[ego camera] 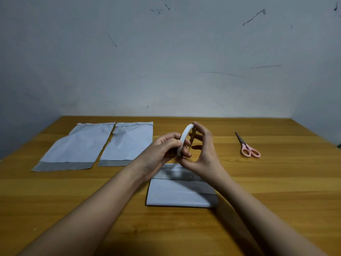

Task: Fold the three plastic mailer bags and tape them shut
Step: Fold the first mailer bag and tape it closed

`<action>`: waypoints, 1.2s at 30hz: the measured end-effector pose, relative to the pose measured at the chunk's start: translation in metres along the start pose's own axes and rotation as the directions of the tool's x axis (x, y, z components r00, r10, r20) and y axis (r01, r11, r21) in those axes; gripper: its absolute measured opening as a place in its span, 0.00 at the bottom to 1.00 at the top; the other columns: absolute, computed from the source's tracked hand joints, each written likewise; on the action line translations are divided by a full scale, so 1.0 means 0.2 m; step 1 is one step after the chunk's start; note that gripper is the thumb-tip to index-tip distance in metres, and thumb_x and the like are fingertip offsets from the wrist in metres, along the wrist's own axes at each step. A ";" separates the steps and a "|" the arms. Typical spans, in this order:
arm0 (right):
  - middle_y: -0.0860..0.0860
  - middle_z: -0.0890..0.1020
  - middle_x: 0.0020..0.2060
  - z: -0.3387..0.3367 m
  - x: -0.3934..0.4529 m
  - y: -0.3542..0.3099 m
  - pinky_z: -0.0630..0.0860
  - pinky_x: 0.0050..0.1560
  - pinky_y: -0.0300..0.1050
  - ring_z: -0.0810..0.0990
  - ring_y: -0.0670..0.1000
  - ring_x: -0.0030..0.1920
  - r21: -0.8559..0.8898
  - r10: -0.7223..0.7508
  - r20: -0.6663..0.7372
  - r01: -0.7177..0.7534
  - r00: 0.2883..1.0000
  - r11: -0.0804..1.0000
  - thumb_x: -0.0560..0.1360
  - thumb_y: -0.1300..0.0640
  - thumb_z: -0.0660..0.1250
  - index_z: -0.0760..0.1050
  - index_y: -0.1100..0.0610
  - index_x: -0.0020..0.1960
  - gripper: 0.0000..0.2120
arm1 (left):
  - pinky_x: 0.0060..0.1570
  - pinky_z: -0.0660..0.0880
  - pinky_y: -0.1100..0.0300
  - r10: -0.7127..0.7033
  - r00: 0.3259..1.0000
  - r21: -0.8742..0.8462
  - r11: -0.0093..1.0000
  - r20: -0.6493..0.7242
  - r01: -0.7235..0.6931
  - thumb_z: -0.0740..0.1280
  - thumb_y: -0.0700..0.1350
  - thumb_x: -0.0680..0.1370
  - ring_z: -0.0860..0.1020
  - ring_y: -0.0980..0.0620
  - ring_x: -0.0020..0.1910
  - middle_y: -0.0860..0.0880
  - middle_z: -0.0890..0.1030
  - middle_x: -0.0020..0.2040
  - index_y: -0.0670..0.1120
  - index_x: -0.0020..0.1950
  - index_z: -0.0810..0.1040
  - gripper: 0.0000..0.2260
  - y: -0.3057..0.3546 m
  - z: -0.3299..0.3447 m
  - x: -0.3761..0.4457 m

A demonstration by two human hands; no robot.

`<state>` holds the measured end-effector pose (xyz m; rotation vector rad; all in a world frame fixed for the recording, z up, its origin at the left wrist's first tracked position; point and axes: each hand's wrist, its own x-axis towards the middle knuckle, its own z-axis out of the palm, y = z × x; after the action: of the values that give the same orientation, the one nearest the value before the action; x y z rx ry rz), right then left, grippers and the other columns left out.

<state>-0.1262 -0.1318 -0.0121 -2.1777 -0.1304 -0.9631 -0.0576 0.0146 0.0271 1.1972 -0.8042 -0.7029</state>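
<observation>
A white tape roll (185, 138) is held upright above the table between both hands. My left hand (162, 152) pinches the roll's near lower edge with thumb and fingers. My right hand (201, 150) curls round the roll from the right, fingertips on its top and bottom. Below the hands lies a folded grey-white mailer bag (177, 194), partly hidden by my wrists. Two unfolded mailer bags lie flat side by side at the left, one further left (73, 148) and one beside it (127, 143).
Pink-handled scissors (247, 146) lie shut on the right side of the wooden table (276, 182). A marked grey wall rises right behind the table's far edge.
</observation>
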 end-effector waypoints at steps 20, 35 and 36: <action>0.43 0.57 0.74 -0.03 -0.02 -0.04 0.64 0.71 0.45 0.60 0.43 0.74 0.108 0.090 0.132 -0.104 0.987 0.989 0.68 0.41 0.70 0.49 0.46 0.77 0.45 | 0.41 0.75 0.62 0.005 1.000 0.004 1.000 -0.026 -0.005 0.59 0.42 0.74 0.75 0.51 0.37 0.47 0.74 0.34 0.43 0.49 0.76 0.09 0.01 0.01 0.00; 0.46 0.64 0.63 0.01 0.00 -0.03 0.76 0.58 0.48 0.72 0.50 0.63 -0.055 -0.055 -0.052 0.052 0.997 0.997 0.65 0.43 0.74 0.58 0.53 0.71 0.42 | 0.37 0.73 0.65 0.006 1.000 0.025 1.000 -0.005 -0.006 0.58 0.42 0.74 0.76 0.51 0.35 0.47 0.74 0.33 0.42 0.45 0.76 0.07 0.02 0.03 0.00; 0.46 0.64 0.63 0.01 0.00 -0.03 0.76 0.58 0.48 0.72 0.50 0.63 -0.065 -0.049 -0.053 0.046 0.997 0.997 0.65 0.42 0.74 0.58 0.54 0.71 0.43 | 0.36 0.73 0.65 0.008 1.000 0.030 1.000 -0.005 -0.008 0.58 0.41 0.76 0.76 0.52 0.35 0.48 0.74 0.33 0.42 0.45 0.76 0.07 0.02 0.03 0.00</action>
<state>-0.1276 -0.1262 -0.0096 -2.2127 -0.1276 -1.0656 -0.0621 0.0129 0.0319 1.2220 -0.8178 -0.6827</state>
